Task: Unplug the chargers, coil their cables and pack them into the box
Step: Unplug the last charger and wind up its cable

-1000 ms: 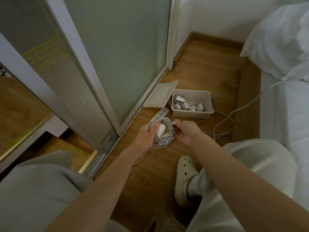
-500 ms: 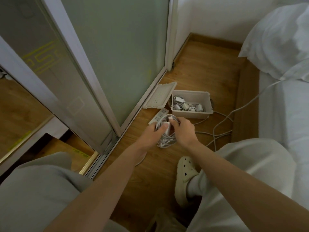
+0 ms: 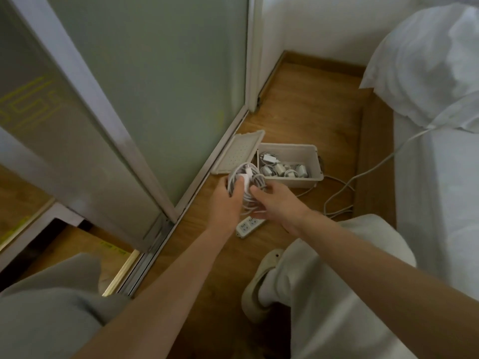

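The left hand (image 3: 228, 200) is gripping the coiled charger (image 3: 248, 181) from its left side, and the right hand (image 3: 281, 203) is pinching its loops, just above the power strip (image 3: 249, 225) on the floor. The coil's long axis is running near to far, with the brick end pointing toward the box (image 3: 295, 182). Several chargers (image 3: 282, 170) are already lying inside the box. One cable (image 3: 337, 196) is trailing loose by the box's right edge, not yet coiled.

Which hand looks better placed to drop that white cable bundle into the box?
Probably left: the left hand wraps the cable bundle with its charger, and the box sits just beyond. The right hand only pinches the bundle's edge.
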Demonstrator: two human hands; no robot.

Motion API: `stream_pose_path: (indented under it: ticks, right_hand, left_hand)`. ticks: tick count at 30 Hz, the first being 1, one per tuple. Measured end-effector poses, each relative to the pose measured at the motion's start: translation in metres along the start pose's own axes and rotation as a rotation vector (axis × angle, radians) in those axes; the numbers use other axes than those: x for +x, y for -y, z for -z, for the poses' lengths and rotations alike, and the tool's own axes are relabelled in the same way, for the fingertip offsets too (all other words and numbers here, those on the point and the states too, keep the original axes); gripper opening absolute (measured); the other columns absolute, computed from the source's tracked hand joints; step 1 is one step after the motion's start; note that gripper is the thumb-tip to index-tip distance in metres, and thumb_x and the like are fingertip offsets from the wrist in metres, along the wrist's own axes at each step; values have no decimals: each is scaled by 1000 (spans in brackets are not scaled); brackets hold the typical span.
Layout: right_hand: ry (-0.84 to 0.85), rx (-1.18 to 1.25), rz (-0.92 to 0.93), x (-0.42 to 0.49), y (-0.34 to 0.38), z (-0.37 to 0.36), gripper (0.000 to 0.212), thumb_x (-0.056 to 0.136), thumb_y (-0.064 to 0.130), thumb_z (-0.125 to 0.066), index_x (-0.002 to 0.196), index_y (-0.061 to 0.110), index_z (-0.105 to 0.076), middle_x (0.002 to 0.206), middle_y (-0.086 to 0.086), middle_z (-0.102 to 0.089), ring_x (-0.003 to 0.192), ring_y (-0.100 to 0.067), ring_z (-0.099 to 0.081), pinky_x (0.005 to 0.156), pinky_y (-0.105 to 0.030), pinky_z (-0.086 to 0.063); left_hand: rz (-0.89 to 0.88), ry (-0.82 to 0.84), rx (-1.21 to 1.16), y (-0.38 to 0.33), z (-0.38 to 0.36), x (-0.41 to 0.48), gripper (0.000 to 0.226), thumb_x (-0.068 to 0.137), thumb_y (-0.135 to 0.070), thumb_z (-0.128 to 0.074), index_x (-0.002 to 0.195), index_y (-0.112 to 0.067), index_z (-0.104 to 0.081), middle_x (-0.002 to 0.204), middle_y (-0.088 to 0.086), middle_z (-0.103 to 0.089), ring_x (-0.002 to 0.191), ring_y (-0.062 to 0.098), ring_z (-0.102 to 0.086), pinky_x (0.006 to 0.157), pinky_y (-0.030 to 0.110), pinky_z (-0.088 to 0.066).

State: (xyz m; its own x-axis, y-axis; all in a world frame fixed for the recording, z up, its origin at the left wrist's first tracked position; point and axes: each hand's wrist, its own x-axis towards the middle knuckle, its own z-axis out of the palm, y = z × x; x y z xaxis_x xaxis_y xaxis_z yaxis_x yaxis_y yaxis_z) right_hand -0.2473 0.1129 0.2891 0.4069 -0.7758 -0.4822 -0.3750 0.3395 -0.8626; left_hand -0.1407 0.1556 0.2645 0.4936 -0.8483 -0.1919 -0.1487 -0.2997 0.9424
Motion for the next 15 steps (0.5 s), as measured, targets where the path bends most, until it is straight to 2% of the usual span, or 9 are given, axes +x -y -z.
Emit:
stream_pose_path:
  ticks: [1,3,5,8,11,15]
  right_hand:
    - [-75,-17,38,11,5,6,12,96,23,-50,101,16,-58,107,-12,-67,93,-24,-67,82,-40,-56]
    - [-184,-96,84,33,17,20,25,95,23,-51,117,10,-56,112,-13,-65,95,-26,-66,83,-44,-56]
    - [-227,-152,132,55,24,34,35,95,23,-51,126,7,-52,112,-14,-65,94,-27,-66,80,-45,-57]
    - [-274,-226,224,91,23,53,27,95,20,-52,119,8,-57,102,-12,-68,92,-26,-66,81,-47,-55]
    - [-311,-250,254,139,12,72,28,95,17,-50,121,9,-57,101,-9,-67,94,-24,-65,83,-45,-54]
    - [-358,-290,247,201,-15,89,35,96,18,-49,130,12,-51,110,-8,-66,96,-19,-64,85,-38,-54]
  left_hand:
    - [-42,-32,69,-2,-6,8,27,97,-39,-43,109,-18,-56,82,-4,-61,73,11,-63,63,25,-55]
    - [-139,-84,250,-6,-14,28,25,93,-47,-43,97,-25,-54,82,-2,-60,79,18,-60,75,40,-54]
    - [-208,-103,395,-11,-21,52,25,90,-52,-43,94,-28,-50,90,-1,-57,89,18,-51,85,38,-44]
    - [-288,-78,598,-12,-37,94,30,90,-50,-45,97,-22,-53,94,-3,-50,94,13,-39,90,36,-31]
    - [-323,-27,730,1,-62,143,46,88,-57,-41,102,-17,-58,98,0,-56,100,16,-43,95,38,-34]
    - [-326,19,785,28,-97,196,52,89,-60,-40,107,-15,-58,103,1,-59,102,20,-46,91,38,-39]
